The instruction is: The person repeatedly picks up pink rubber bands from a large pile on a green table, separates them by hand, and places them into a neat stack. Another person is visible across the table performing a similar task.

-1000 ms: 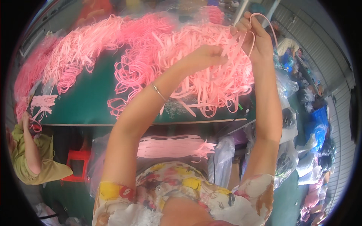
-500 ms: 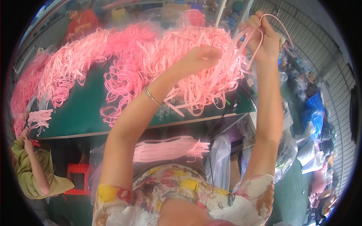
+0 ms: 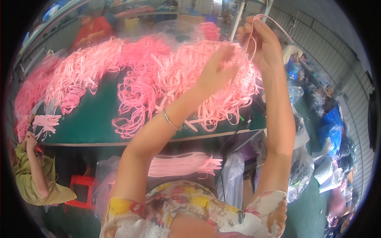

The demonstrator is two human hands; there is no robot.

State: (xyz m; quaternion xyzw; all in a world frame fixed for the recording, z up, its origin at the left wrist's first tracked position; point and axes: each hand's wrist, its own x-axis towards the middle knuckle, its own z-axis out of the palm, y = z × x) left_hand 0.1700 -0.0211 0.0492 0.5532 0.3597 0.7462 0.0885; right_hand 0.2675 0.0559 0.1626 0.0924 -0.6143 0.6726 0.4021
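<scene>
My right hand [image 3: 265, 45] is raised at the upper right, its fingers closed round a thin pink strap [image 3: 274, 23]. One part of the strap arches over the fingers to the right, and a loop hangs below them. My left hand [image 3: 218, 71], blurred, is held over the big heap of pale pink straps [image 3: 186, 75], with thumb and fingers apart. Whether a strand touches its fingertips I cannot make out. A flat bundle of pink straps [image 3: 178, 164] lies across my lap, gathered at its right end.
Darker pink cords [image 3: 137, 91] and more pale straps [image 3: 83, 67] cover the green table [image 3: 95, 107]. At the far left sits a person in green [image 3: 37, 170], near a red stool [image 3: 81, 192]. Another person in red [image 3: 93, 29] is behind the table. Plastic bags [image 3: 297, 170] lie at right.
My right hand has shifted left and slightly down with the strap. My left hand has turned, its thumb spreading from the fingers. The view has tilted a little.
</scene>
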